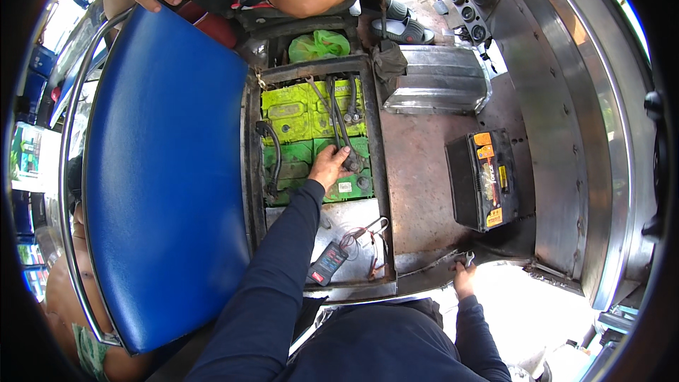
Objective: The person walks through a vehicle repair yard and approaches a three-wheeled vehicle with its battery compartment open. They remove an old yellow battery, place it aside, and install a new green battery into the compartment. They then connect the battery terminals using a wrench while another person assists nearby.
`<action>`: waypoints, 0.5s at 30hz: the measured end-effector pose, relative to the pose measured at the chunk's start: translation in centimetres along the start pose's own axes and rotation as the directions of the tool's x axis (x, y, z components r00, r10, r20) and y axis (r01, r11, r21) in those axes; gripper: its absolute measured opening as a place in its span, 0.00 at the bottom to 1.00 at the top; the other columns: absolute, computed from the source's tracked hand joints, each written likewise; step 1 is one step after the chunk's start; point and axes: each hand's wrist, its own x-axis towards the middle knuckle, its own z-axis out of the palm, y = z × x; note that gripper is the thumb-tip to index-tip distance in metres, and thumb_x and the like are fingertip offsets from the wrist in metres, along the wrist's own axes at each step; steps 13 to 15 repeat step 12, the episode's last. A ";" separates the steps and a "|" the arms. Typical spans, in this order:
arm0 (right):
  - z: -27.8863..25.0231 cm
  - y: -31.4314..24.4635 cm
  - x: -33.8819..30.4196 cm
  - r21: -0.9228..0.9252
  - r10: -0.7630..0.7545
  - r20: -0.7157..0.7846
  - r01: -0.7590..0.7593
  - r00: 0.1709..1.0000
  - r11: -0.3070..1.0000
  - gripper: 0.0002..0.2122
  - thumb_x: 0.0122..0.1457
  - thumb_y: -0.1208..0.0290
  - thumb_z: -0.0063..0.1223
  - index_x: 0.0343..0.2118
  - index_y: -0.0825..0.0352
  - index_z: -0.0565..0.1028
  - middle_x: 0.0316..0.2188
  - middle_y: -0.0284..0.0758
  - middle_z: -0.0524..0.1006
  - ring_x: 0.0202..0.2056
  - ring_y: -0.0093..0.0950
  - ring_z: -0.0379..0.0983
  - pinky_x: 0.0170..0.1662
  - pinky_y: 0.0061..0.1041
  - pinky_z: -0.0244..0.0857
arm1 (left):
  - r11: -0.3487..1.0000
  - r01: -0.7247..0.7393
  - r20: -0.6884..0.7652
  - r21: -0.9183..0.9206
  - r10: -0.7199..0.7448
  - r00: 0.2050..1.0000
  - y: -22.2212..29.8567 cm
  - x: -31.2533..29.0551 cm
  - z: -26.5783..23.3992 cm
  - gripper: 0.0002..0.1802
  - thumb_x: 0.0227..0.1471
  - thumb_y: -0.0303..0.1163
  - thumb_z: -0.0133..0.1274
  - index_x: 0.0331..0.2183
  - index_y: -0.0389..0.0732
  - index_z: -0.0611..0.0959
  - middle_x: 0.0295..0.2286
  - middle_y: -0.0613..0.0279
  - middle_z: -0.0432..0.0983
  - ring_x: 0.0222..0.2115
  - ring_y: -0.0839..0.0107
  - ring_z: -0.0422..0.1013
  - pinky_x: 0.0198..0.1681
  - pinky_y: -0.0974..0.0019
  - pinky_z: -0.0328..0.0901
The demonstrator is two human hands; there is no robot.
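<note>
Fingers of the left hand (327, 167) curl around a black cable (340, 127) at its clamp on the green battery (311, 159), which sits low in a metal floor compartment (377, 134) beside a yellow-green battery (297, 110). Nearer the person, the same compartment holds a small black tester (327, 263) with red leads. The right hand (463, 272) grips the metal floor edge (424, 265), fingers closed over it. A black battery (482, 180) stands apart on the floor, right of the compartment.
</note>
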 end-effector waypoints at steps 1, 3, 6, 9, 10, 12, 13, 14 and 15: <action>0.1 -0.1 0.0 -0.001 0.000 -0.004 0.000 1.000 1.000 0.10 0.62 0.72 0.50 0.41 0.73 0.77 0.26 0.40 0.82 0.31 0.32 0.78 0.43 0.31 0.69 | 1.000 0.000 0.000 0.008 0.000 1.000 0.0 0.0 0.0 0.26 0.65 0.48 0.57 0.50 0.35 0.73 0.45 0.58 0.77 0.45 0.63 0.79 0.49 0.53 0.76; 0.4 -1.3 -0.5 0.008 0.011 -0.007 -0.011 1.000 1.000 0.09 0.61 0.74 0.49 0.40 0.73 0.78 0.25 0.39 0.81 0.31 0.30 0.78 0.44 0.30 0.68 | 1.000 -0.003 -0.001 0.001 0.003 1.000 0.1 0.0 -0.2 0.27 0.65 0.48 0.57 0.50 0.34 0.73 0.45 0.57 0.77 0.45 0.62 0.79 0.50 0.53 0.76; 0.4 -1.9 -0.6 -0.022 0.021 -0.003 -0.022 1.000 1.000 0.10 0.62 0.74 0.48 0.40 0.72 0.78 0.25 0.39 0.81 0.31 0.30 0.78 0.44 0.30 0.67 | 1.000 -0.015 -0.032 -0.024 0.015 0.999 0.1 -0.2 0.0 0.24 0.65 0.47 0.58 0.47 0.35 0.74 0.41 0.59 0.77 0.41 0.66 0.79 0.45 0.56 0.79; 0.1 -0.6 -0.1 -0.032 0.014 -0.004 -0.014 1.000 0.999 0.10 0.63 0.74 0.48 0.42 0.72 0.78 0.26 0.39 0.82 0.32 0.30 0.78 0.45 0.30 0.67 | 0.998 -0.018 -0.028 -0.054 0.017 0.999 0.4 -0.4 0.5 0.22 0.65 0.45 0.57 0.46 0.35 0.74 0.39 0.59 0.78 0.39 0.67 0.80 0.43 0.57 0.80; -0.1 0.1 0.2 -0.028 0.009 -0.005 -0.010 1.000 1.000 0.11 0.63 0.73 0.48 0.42 0.72 0.78 0.26 0.40 0.82 0.33 0.30 0.78 0.45 0.30 0.67 | 0.998 -0.016 -0.019 -0.064 0.015 1.000 0.5 -0.4 0.7 0.22 0.65 0.45 0.57 0.47 0.35 0.74 0.39 0.58 0.78 0.39 0.67 0.80 0.44 0.57 0.80; 0.0 0.0 0.2 -0.058 0.014 0.012 -0.013 1.000 0.998 0.12 0.63 0.73 0.49 0.45 0.71 0.79 0.26 0.40 0.83 0.33 0.31 0.78 0.45 0.30 0.67 | 0.998 -0.014 -0.028 -0.068 0.012 1.000 0.3 -0.5 0.3 0.22 0.65 0.45 0.57 0.47 0.35 0.74 0.40 0.58 0.78 0.40 0.67 0.80 0.43 0.58 0.80; 0.0 0.0 0.2 -0.058 0.014 0.012 -0.013 1.000 0.998 0.12 0.63 0.73 0.49 0.45 0.71 0.79 0.26 0.40 0.83 0.33 0.31 0.78 0.45 0.30 0.67 | 0.998 -0.014 -0.028 -0.068 0.012 1.000 0.3 -0.5 0.3 0.22 0.65 0.45 0.57 0.47 0.35 0.74 0.40 0.58 0.78 0.40 0.67 0.80 0.43 0.58 0.80; 0.0 0.0 0.2 -0.058 0.014 0.012 -0.013 1.000 0.998 0.12 0.63 0.73 0.49 0.45 0.71 0.79 0.26 0.40 0.83 0.33 0.31 0.78 0.45 0.30 0.67 | 0.998 -0.014 -0.028 -0.068 0.012 1.000 0.3 -0.5 0.3 0.22 0.65 0.45 0.57 0.47 0.35 0.74 0.40 0.58 0.78 0.40 0.67 0.80 0.43 0.58 0.80; 0.0 0.0 0.2 -0.058 0.014 0.012 -0.013 1.000 0.998 0.12 0.63 0.73 0.49 0.45 0.71 0.79 0.26 0.40 0.83 0.33 0.31 0.78 0.45 0.30 0.67 | 0.998 -0.014 -0.028 -0.068 0.012 1.000 0.3 -0.5 0.3 0.22 0.65 0.45 0.57 0.47 0.35 0.74 0.40 0.58 0.78 0.40 0.67 0.80 0.43 0.58 0.80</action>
